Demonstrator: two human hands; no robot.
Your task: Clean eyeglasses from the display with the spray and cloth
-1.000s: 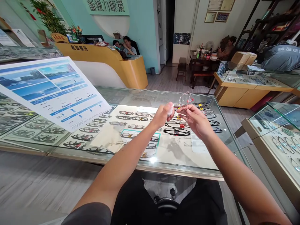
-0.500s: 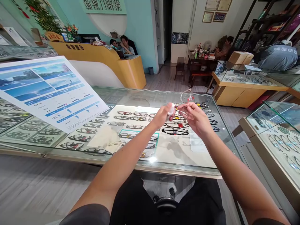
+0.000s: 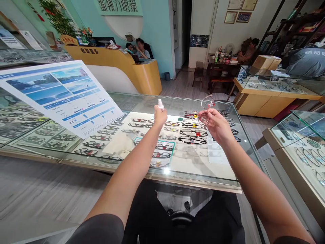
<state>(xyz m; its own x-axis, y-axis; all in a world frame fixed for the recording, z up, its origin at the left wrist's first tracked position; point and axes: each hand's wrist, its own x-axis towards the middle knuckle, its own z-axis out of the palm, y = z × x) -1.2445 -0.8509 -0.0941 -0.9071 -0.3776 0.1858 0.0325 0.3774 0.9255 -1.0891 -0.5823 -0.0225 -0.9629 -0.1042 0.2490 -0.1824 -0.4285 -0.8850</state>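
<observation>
My left hand (image 3: pixel 160 116) is closed round a small white spray bottle (image 3: pixel 160 104), whose top sticks up above my fingers. The bottle is upright over the far part of the glass display counter (image 3: pixel 188 171). In my right hand (image 3: pixel 218 126) a pair of thin-rimmed eyeglasses (image 3: pixel 203 118) is pinched between thumb and fingers, one lens standing above the other. Below my hands, rows of spectacle frames (image 3: pixel 193 140) lie under the glass. A pale cleaning cloth (image 3: pixel 118 145) is spread on the counter, left of my left forearm.
A printed sheet (image 3: pixel 76 98) stands tilted at the left of the counter. Another glass showcase (image 3: pixel 302 149) is on the right. Beyond are a yellow reception desk (image 3: pixel 146 76) with two people behind it, and a person at a dark table (image 3: pixel 225 64).
My left hand has moved left, away from the eyeglasses, carrying the spray bottle. My right hand still holds the eyeglasses in nearly the same spot. The view has shifted slightly.
</observation>
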